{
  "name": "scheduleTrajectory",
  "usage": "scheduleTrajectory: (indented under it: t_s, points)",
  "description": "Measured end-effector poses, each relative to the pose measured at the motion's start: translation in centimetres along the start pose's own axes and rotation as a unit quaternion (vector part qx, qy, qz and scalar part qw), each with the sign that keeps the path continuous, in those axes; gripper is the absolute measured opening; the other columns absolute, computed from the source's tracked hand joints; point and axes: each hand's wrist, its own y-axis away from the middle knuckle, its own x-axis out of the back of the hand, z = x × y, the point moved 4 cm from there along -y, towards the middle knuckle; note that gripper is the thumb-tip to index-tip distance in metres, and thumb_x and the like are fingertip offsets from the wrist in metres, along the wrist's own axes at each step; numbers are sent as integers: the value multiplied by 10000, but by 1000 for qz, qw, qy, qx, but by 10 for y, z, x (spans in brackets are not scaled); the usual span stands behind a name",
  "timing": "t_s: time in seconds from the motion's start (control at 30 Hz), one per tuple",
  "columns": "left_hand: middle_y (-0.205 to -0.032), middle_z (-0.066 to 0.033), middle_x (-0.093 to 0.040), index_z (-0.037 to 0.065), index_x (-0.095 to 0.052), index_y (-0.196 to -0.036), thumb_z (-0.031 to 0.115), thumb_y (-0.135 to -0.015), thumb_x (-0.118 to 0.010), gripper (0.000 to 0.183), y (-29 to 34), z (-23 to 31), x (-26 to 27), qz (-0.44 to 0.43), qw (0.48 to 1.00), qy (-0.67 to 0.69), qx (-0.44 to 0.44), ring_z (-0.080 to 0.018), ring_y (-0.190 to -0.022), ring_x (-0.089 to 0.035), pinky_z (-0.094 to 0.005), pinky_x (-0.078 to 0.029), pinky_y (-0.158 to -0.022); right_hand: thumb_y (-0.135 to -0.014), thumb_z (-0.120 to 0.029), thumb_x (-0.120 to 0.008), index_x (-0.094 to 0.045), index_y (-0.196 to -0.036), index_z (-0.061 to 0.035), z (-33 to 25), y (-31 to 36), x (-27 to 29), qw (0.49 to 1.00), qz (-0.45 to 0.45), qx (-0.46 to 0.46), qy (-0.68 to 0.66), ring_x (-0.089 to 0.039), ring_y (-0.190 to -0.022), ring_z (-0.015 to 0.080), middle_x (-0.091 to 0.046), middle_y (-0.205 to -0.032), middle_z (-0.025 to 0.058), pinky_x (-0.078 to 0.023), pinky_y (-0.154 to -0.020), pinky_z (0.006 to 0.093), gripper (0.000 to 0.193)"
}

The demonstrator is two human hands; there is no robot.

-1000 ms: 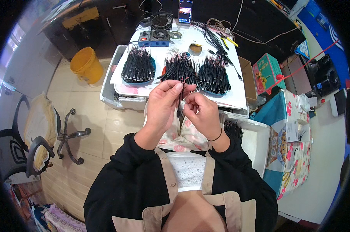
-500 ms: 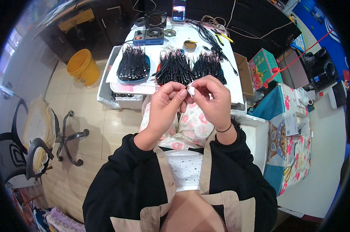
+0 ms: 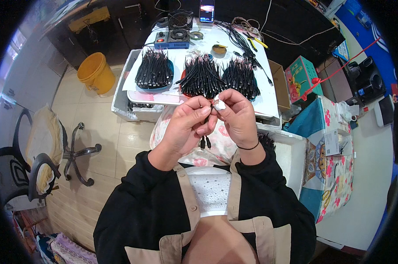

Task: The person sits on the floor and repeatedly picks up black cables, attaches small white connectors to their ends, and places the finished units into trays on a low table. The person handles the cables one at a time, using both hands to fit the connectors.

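Note:
My left hand is closed on a thin black cable, whose two plug-like ends hang below the fingers. The cable's upper end comes up between the fingertips of both hands, over my lap. Thumb and forefinger of my right hand pinch at that end. White wrapping covers these right fingertips, and the fine wire ends are too small to make out. Just beyond the hands, short black cables stand packed in three bunches: a left bunch, a middle bunch and a right bunch.
On the white table stand a blue box with a red switch, a small fan, a tape roll, a round tin and a lit phone. White foam boxes flank it. A yellow bucket stands left.
The black cable's two ends now hang in sight below my left hand. Both hands stay together, with the left fingers curled further around the cable. The view has shifted slightly.

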Motion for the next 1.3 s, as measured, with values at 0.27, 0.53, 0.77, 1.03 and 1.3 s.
scheduleTrajectory:
  t_s: [0.27, 0.53, 0.77, 1.03, 1.3]
  points:
    - [-741, -103, -610, 15, -571, -919, 107, -942, -559, 95, 4, -4, -5, -20, 999, -16, 26, -63, -504, -399, -193, -331, -495, -906, -68, -631, -582, -1007, -7, -20, 8, -1, 997, -39, -17, 64, -604, -808, 84, -629, -908, 28, -500, -756, 231, 127]
    - [-819, -115, -651, -35, -600, -1034, 18, -931, -581, 118, 7, -20, -1, -59, 994, -88, -11, -89, -665, -581, -171, -383, -517, -894, -85, -590, -528, -1019, -34, -1, 26, 7, 972, -73, -117, -192, -603, -774, 113, -601, -893, 41, -506, -704, 249, 148]
    - [-762, -24, -661, -26, -690, -1008, 27, -888, -641, 140, 22, -28, -3, -56, 896, -436, -66, -50, -667, -554, -210, -450, -588, -772, -59, -447, -506, -1114, -3, 19, 45, 11, 910, -109, -217, -337, -588, -873, 217, -522, -1111, 134, -516, -775, 316, 351]
    - [-795, -102, -647, -50, -585, -1063, 29, -967, -519, 142, 5, -44, 19, 7, 958, -286, -3, -48, -519, -424, -189, -327, -470, -870, -141, -574, -557, -1117, 11, 0, 3, 136, 990, 81, -26, 111, -622, -835, 158, -641, -953, 90, -508, -716, 290, 290]
    - [-773, -91, -638, -45, -576, -1050, 51, -971, -519, 136, -29, -51, 41, 55, 971, -231, 20, -43, -520, -420, -191, -330, -480, -811, -199, -625, -665, -804, 9, -13, -94, 210, 773, 164, -16, 612, -645, -671, 250, -656, -705, 134, -502, -639, 359, 212]
